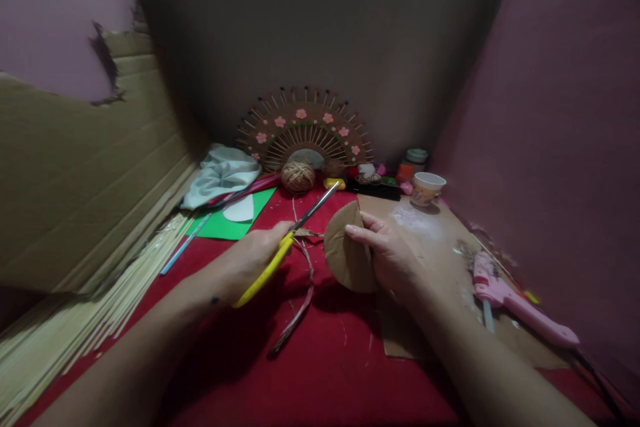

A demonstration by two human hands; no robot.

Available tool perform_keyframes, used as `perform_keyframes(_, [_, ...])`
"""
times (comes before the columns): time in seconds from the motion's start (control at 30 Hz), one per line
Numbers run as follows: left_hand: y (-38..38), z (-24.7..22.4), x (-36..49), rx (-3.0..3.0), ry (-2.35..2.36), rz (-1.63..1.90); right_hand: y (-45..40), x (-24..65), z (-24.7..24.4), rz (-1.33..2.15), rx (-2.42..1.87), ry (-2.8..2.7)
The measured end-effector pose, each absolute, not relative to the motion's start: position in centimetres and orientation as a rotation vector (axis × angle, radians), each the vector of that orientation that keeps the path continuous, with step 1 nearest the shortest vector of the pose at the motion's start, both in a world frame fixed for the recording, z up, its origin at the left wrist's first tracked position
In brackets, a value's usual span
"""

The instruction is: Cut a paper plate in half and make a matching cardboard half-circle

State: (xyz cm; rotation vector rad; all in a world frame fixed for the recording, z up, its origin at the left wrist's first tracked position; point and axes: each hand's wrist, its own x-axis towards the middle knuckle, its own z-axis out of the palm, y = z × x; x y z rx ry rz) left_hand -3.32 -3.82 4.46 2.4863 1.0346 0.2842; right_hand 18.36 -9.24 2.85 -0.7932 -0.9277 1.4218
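My left hand (257, 255) is closed around the yellow-handled scissors (265, 280), whose metal blades point up and to the right. Between the thumb and fingers of my right hand (387, 250) is a rounded piece of brown cardboard (345, 253), held just right of the scissors without touching the blades. A thin twisted twig or cord (306, 300) curves over the red cloth (320, 380) between the hands.
A decorated fan (300, 117) stands behind a twine ball (299, 177). Thin sticks (100, 300), green paper (235, 230) and pale cloth (223, 173) lie left. On the right are a paper cup (427, 188), a cardboard sheet (400, 330) and a pink glue gun (520, 307).
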Motion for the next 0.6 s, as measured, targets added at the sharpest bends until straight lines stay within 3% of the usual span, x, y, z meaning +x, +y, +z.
perform_keyframes(0.23, [-5.2,5.7,-2.6,2.486,0.958,0.29,-9.3,18.3,3.2,1.34,-0.802,-0.929])
perform_keyframes(0.6, [-5.4,4.1,-1.5,2.566,0.992,0.4,-9.2,18.4,3.1,1.315,-0.795,-0.936])
